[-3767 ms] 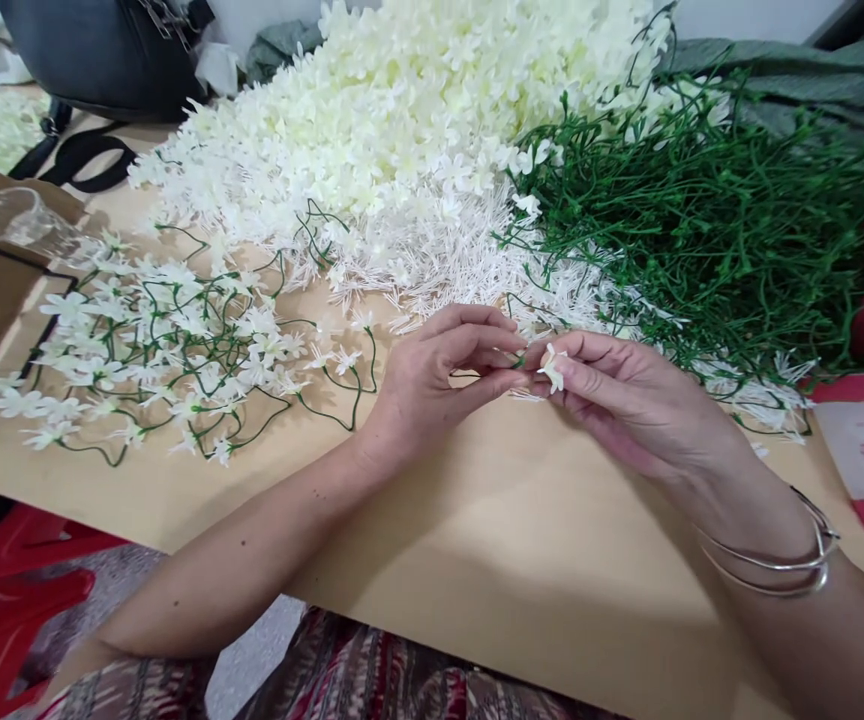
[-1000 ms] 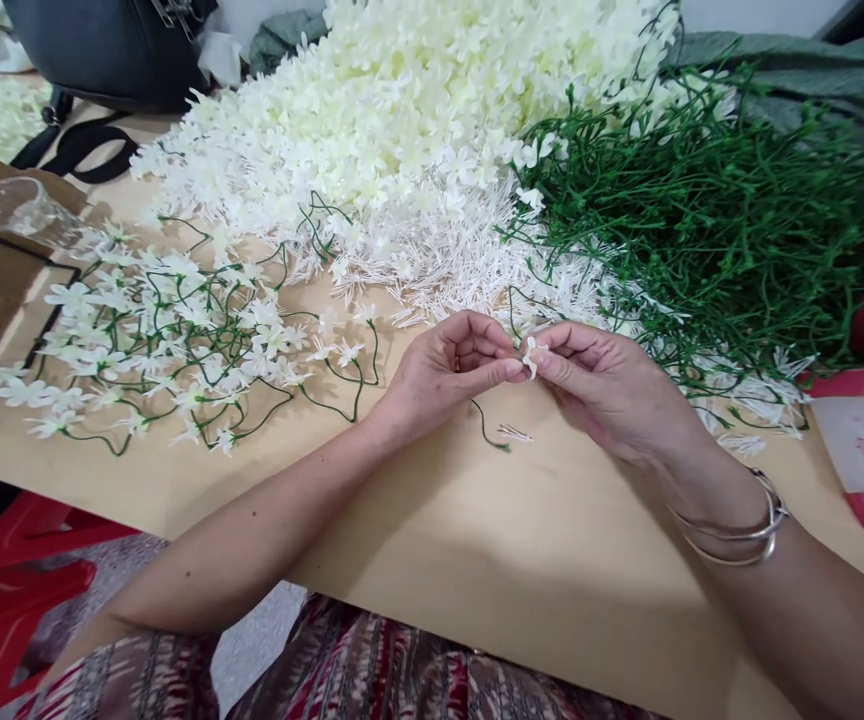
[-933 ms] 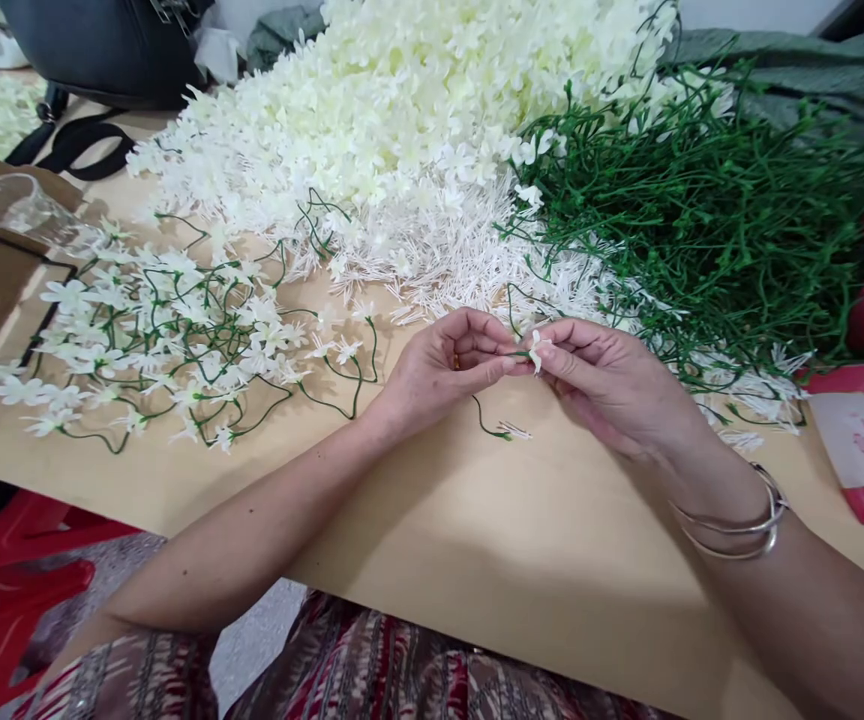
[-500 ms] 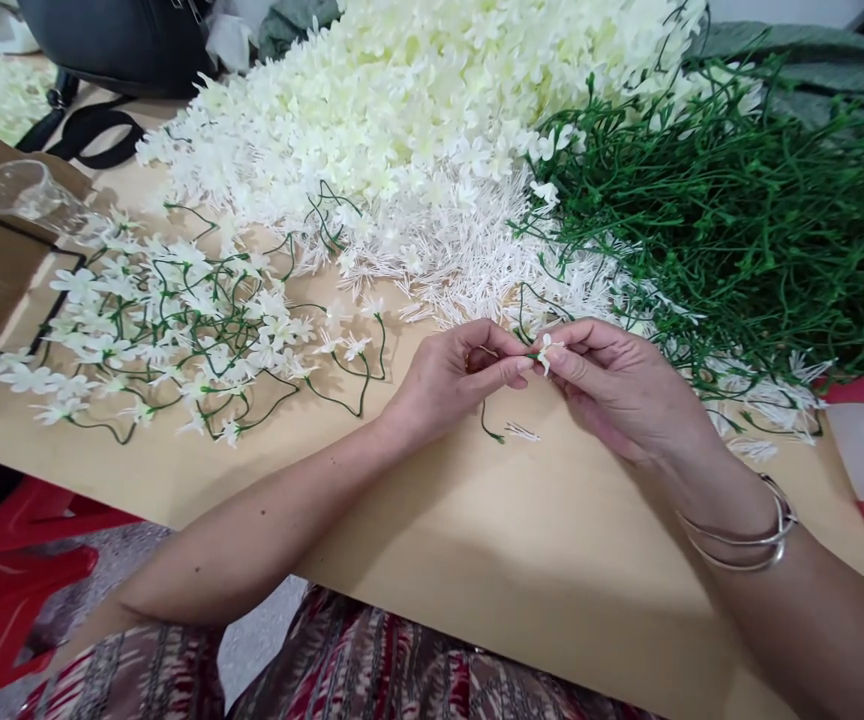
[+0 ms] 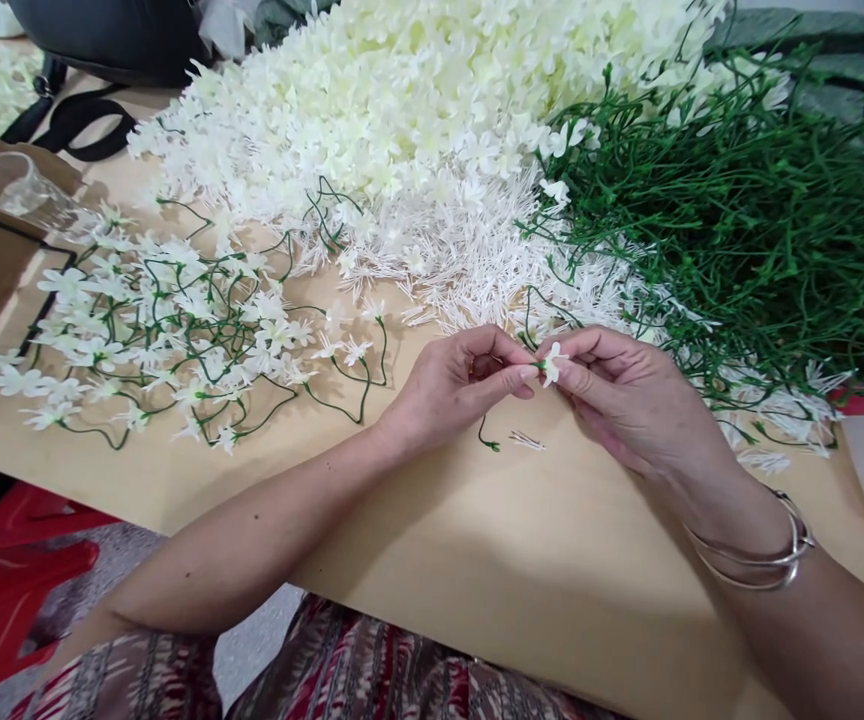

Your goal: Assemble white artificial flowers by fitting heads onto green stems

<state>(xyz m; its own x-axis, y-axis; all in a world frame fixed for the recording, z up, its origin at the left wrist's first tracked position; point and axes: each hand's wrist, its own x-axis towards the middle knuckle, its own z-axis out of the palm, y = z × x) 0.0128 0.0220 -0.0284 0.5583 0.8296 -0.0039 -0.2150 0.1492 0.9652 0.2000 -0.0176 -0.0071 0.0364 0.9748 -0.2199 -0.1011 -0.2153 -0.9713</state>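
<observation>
My left hand (image 5: 453, 392) pinches a thin green stem (image 5: 486, 440) whose lower end hangs down below the fingers. My right hand (image 5: 631, 400) holds a small white flower (image 5: 551, 362) between thumb and forefinger, right against the stem's tip. The fingertips of both hands meet above the tan table (image 5: 522, 570). A loose white stamen piece (image 5: 528, 440) lies on the table just below them.
A big heap of cream flowers (image 5: 432, 100) and white stamens (image 5: 469, 260) lies behind the hands. Bare green stems (image 5: 732, 220) are piled at right. Finished flower stems (image 5: 169, 330) spread at left. A clear cup (image 5: 12, 190) stands far left, a red stool (image 5: 4, 570) below.
The hands stay joined at the fingertips, working the flower and stem. They have drifted slightly right and down in view as the camera shifted. The stem's free end dangles below my left hand.
</observation>
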